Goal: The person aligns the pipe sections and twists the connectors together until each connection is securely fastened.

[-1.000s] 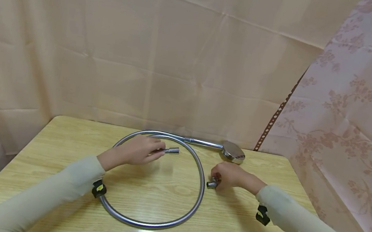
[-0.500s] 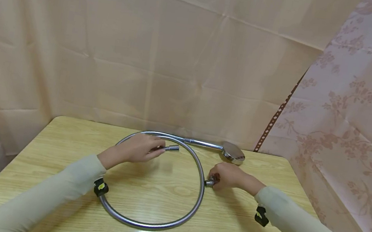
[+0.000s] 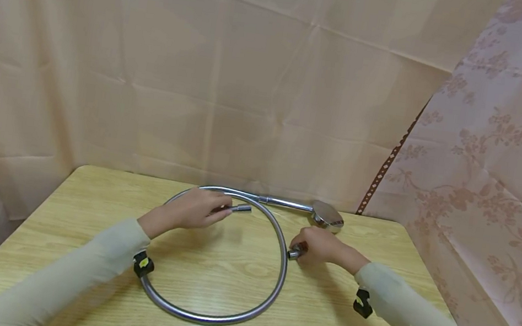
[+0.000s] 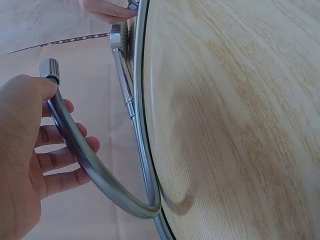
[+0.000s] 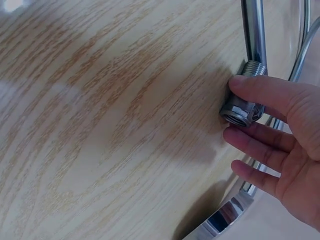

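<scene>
My left hand (image 3: 194,209) pinches a grey metal shower hose (image 4: 90,160) between thumb and fingers, just behind its silver end connector (image 4: 50,67). That end is lifted above the table and points right. The remaining hose lies in a big loop, running at the back to a chrome shower head (image 3: 327,216). In my right hand (image 3: 322,245) is a small metal pipe fitting (image 5: 242,107), held by thumb and fingertips just above the table. It has a threaded end and a hex-sided open end. In the right wrist view its threaded end appears close to the loop; contact is unclear.
The light wood table (image 3: 216,268) carries everything. A beige curtain (image 3: 250,100) hangs along its back edge, and a pink floral one (image 3: 502,191) at the right. A black wrist camera (image 3: 143,264) overlaps the hose loop at the left.
My right hand has moved slightly left with the fitting, nearer to the hose loop. My left hand and the connector have hardly moved.
</scene>
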`<state>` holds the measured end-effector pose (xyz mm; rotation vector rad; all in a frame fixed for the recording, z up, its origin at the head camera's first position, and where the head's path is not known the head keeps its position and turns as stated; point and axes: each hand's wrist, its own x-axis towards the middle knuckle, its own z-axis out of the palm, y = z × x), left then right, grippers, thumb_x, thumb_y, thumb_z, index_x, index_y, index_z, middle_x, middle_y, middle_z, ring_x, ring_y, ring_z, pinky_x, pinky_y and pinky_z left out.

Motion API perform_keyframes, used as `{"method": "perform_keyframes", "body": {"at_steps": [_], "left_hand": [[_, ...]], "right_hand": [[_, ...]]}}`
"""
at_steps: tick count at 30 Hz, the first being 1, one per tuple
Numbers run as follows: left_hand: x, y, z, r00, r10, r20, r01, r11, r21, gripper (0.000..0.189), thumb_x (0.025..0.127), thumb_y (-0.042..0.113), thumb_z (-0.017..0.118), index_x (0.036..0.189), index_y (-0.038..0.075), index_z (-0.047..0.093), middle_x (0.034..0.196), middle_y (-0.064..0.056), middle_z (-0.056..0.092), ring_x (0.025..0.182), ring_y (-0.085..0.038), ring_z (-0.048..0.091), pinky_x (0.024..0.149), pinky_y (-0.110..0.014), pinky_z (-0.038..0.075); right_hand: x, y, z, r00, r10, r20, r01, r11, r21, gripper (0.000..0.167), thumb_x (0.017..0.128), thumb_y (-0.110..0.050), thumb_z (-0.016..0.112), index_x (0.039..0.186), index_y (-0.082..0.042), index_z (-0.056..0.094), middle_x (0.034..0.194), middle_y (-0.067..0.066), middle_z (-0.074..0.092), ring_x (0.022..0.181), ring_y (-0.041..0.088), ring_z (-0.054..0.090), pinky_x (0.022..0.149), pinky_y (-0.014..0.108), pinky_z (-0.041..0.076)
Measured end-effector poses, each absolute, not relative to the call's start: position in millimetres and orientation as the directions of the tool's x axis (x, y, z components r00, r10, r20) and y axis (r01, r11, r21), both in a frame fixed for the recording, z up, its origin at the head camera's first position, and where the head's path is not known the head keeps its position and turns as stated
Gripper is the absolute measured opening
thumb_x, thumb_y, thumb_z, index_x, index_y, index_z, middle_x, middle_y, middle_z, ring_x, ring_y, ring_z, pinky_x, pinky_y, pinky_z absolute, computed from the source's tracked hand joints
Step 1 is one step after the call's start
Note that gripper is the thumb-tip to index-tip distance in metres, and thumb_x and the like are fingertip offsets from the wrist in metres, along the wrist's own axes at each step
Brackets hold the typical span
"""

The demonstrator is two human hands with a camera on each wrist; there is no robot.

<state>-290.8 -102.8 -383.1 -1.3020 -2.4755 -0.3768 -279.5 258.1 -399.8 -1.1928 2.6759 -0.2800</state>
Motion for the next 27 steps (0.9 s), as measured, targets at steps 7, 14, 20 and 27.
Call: {"method": "perform_keyframes", "body": {"at_steps": [7,14,20,27], "left_hand": [[-289,-102,-380,-0.572,0.731,0.371,0.812,0.568,0.132,0.017,0.105,0.026,0.056,0.099,0.016,0.067,0.078,0.009,0.061,0.063,-0.002,0.048,0.054,-0.019,0.039],[-291,-100,-380,-0.583,0.710,0.395,0.803,0.578,0.147,0.024,0.105,0.024,0.056,0.118,0.011,0.070,0.098,0.001,0.074,0.082,-0.010,0.068,0.068,-0.031,0.055],[-292,-100,-378,-0.588,0.699,0.407,0.799,0.580,0.158,0.027,0.105,0.025,0.056,0.124,0.011,0.070,0.101,0.001,0.076,0.083,-0.011,0.070,0.067,-0.032,0.055],[-294,-99,-380,-0.618,0.646,0.448,0.763,0.629,0.146,0.025,0.102,0.031,0.060,0.118,0.016,0.074,0.092,0.006,0.077,0.076,-0.009,0.071,0.050,-0.025,0.043]], "right_hand": [[-285,263,-403,-0.650,-0.758,-0.059,-0.720,0.639,-0.271,0.023,0.073,0.006,0.078,0.092,-0.008,0.077,0.075,-0.003,0.067,0.066,0.002,0.048,0.058,0.018,0.041],[-291,264,-401,-0.644,-0.764,-0.037,-0.721,0.623,-0.302,0.021,0.077,0.006,0.080,0.096,-0.004,0.076,0.079,0.003,0.071,0.068,0.005,0.055,0.061,0.019,0.045],[-293,262,-389,-0.680,-0.733,-0.005,-0.692,0.644,-0.327,0.025,0.082,0.001,0.080,0.106,0.001,0.075,0.086,0.005,0.075,0.075,0.009,0.064,0.068,0.022,0.052],[-298,258,-371,-0.736,-0.671,0.091,-0.660,0.682,-0.313,0.027,0.085,-0.004,0.079,0.111,0.000,0.075,0.081,0.003,0.072,0.069,0.007,0.058,0.061,0.022,0.048]]}}
